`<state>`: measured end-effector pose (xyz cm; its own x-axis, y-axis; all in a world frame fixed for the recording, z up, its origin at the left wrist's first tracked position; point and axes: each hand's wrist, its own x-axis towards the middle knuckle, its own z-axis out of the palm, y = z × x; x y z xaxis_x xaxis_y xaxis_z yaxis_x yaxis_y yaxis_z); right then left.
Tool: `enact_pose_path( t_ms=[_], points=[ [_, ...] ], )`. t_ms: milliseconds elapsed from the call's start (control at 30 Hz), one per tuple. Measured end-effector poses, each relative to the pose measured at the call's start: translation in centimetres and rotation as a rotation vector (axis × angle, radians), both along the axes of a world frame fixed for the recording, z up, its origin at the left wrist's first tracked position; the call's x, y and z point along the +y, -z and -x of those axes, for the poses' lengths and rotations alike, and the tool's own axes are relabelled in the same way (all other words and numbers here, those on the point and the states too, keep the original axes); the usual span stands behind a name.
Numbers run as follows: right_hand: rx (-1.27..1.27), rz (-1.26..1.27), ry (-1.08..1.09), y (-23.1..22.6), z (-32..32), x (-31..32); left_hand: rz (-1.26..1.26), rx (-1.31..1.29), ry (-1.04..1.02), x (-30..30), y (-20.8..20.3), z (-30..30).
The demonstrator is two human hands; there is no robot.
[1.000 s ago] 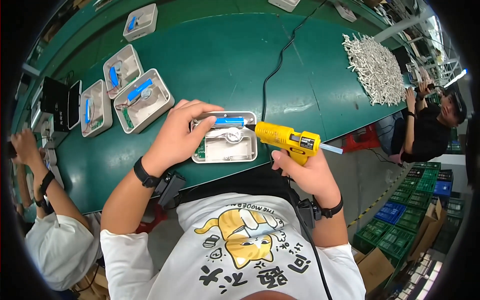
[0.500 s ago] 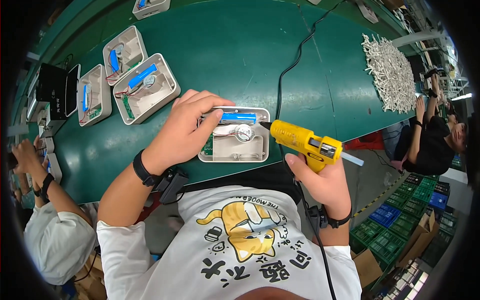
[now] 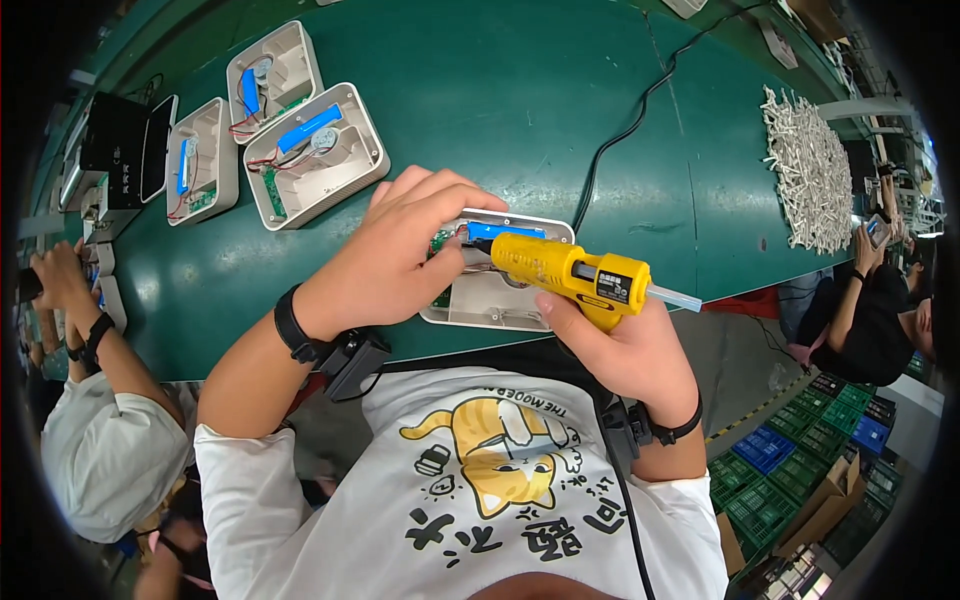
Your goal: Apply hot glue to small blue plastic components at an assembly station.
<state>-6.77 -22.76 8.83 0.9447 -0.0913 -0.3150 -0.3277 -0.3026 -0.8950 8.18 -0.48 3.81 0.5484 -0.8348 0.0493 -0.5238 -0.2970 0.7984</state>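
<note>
My left hand [image 3: 400, 250] grips the left side of an off-white plastic housing [image 3: 482, 305] on the bench near my body, with the thumb bent over its inside. A blue cylindrical battery [image 3: 518, 231] lies along the housing's far wall, and part of a green circuit board shows by my thumb. In my right hand [image 3: 632, 350] is a yellow glue gun [image 3: 530, 260], with a translucent glue stick [image 3: 675, 298] poking out of its back. Its dark nozzle points left into the housing, near the battery's left end. The gun's body hides much of the housing's middle.
Three similar housings [image 3: 345, 190] with batteries and wires stand at the far left. A black cord [image 3: 610, 145] runs across the green bench [image 3: 450, 110]. White small parts [image 3: 808, 175] are heaped at the right. People work on both sides; crates [image 3: 770, 440] stand on the floor at right.
The glue gun has moved left over the housing, its nozzle going from the battery's right end to its left end. My left thumb has bent inward. The view has shifted slightly.
</note>
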Motion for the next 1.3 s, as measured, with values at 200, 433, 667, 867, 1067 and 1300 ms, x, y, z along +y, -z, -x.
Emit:
enact_pose_path(
  t_ms=[200,433,667,867,1067,1300],
  points=[
    [-0.053,0.033,0.041,0.0,0.8,-0.3,0.014,-0.018,-0.011,0.0,0.4,0.1],
    [-0.098,0.052,-0.017,-0.8,-0.1,0.1,0.021,0.011,-0.012,0.0,0.2,-0.2],
    [-0.142,-0.242,0.008,0.6,2.5,-1.6,0.090,0.050,0.036,0.4,0.4,-1.0],
    [-0.098,-0.402,0.098,1.5,3.2,-3.4,-0.028,0.341,-0.075,-1.0,-1.9,-1.1],
    [-0.127,-0.465,0.077,2.1,3.4,-4.0,-0.211,0.484,-0.151,-4.2,-3.0,-2.6],
    [-0.143,-0.491,0.095,2.8,3.2,-5.2,0.012,0.199,-0.034,-4.1,-5.0,-3.8]
  ],
)
